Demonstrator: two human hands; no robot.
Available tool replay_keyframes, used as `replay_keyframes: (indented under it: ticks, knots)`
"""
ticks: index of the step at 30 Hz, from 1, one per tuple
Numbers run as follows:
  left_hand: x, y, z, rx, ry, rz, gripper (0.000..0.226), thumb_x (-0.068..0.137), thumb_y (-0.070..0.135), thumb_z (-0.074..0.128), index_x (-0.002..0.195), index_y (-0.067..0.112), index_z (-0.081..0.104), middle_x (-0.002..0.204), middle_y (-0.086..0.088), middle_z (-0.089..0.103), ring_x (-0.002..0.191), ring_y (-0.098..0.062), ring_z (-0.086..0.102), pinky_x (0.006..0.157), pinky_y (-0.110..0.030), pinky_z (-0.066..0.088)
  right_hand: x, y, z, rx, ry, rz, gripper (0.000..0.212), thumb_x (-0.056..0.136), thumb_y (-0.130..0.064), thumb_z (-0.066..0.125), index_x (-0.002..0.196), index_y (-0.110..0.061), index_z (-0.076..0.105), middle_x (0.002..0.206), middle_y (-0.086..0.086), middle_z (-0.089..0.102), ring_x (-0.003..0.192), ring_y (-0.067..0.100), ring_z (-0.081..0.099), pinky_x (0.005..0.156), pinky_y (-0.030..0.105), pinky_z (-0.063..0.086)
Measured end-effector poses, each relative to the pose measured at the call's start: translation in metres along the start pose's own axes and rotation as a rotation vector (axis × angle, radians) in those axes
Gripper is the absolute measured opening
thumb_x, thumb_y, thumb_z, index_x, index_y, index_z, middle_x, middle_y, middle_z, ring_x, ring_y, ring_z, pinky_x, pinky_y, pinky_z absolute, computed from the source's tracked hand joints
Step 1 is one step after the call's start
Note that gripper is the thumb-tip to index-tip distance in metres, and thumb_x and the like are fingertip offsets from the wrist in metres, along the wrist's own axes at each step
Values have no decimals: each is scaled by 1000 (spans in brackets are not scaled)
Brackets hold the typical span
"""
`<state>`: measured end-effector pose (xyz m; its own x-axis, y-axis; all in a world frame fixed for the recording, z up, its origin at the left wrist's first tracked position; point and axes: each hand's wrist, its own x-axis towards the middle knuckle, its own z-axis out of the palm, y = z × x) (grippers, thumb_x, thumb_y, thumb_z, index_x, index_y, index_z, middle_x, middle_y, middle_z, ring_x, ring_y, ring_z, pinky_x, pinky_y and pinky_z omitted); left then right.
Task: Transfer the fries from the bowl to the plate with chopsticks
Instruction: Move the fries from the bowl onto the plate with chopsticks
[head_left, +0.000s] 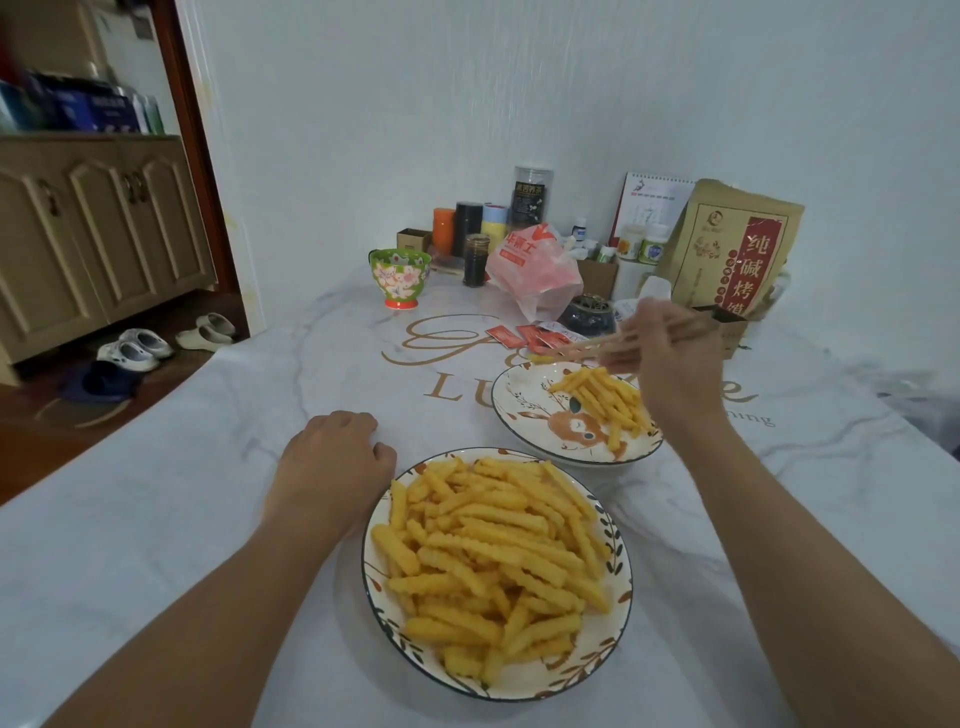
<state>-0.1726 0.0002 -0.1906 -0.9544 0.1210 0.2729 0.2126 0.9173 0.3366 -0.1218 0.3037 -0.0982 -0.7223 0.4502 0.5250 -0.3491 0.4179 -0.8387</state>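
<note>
A leaf-patterned bowl (613, 540) near me is heaped with crinkle-cut fries (493, 561). Beyond it stands a plate (511, 410) with a deer drawing and a smaller pile of fries (605, 402). My right hand (670, 358) hovers over the plate's far side and grips wooden chopsticks (608, 343) that point left. Their tips pinch one fry (540, 358) above the plate's far rim. My left hand (332, 462) rests on the table just left of the bowl, fingers curled under and holding nothing.
At the table's far end stand a green floral cup (400, 278), a dark jar (476, 260), a pink plastic bag (535, 270), red sauce packets (524, 335), a brown paper bag (727, 249) and bottles. The table edge runs along the left, with shoes (137, 348) on the floor.
</note>
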Motion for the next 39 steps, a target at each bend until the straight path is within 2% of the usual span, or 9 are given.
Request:
replay_keyframes:
  ticks: [3,8,17,20,23,26,28,32,39]
  knots:
    - [0,0,0,4,-3,-1,34,99,29,49,124,12,64,128,-6,64,118,-28,56,95,-39,48,7,-48,-17,330,-118,174,46,108,-35,43,80,-4,63,64,13,69,58,32,72,55,37,61]
    - [-1,1,-3,-18,-18,-11,38,100,32,50,132,15,63,132,-7,63,123,-29,56,100,-44,47,-3,-95,-29,433,-489,201,54,107,-36,40,72,-3,65,59,18,65,52,30,69,49,31,57]
    - [0,0,-1,-3,-6,-5,31,98,29,48,118,12,65,122,-7,65,112,-25,55,91,-37,48,-31,-100,11,176,-781,125,46,99,-39,50,86,2,66,71,24,67,66,41,71,56,36,59]
    - [-1,-1,-2,43,-40,21,42,98,37,37,121,14,64,126,-4,63,115,-25,54,89,-36,46,-23,-102,3,227,-660,111,43,104,-33,49,89,3,66,75,28,67,66,39,71,58,37,60]
    - [-2,0,-3,12,-33,8,42,100,37,43,132,16,62,132,-5,62,122,-28,56,97,-41,47,-9,-94,-7,182,-273,103,40,106,-33,50,88,-1,67,75,22,72,66,35,73,61,39,63]
    - [-2,1,-3,-1,-22,-3,38,100,31,49,132,15,62,132,-6,63,122,-29,56,100,-43,48,7,-71,-20,-137,68,78,39,103,-41,53,81,-14,69,66,6,73,64,25,74,71,48,64]
    - [-1,1,-2,30,-22,10,34,100,30,48,126,14,64,129,-4,63,120,-27,56,96,-39,48,14,-62,-31,-258,119,99,40,101,-46,52,78,-19,69,63,3,72,65,22,74,78,53,61]
    - [-1,-1,-1,54,-36,18,33,100,28,45,122,14,63,129,-3,63,119,-25,54,93,-37,48,19,-63,-48,-357,144,179,44,102,-44,48,82,-11,69,64,8,72,59,24,73,75,49,63]
    - [1,-1,-1,22,-27,5,38,97,33,44,119,12,65,125,-5,65,115,-26,56,93,-39,50,19,-58,-40,-352,101,151,52,103,-50,48,82,-6,68,67,13,72,55,24,73,70,50,63]
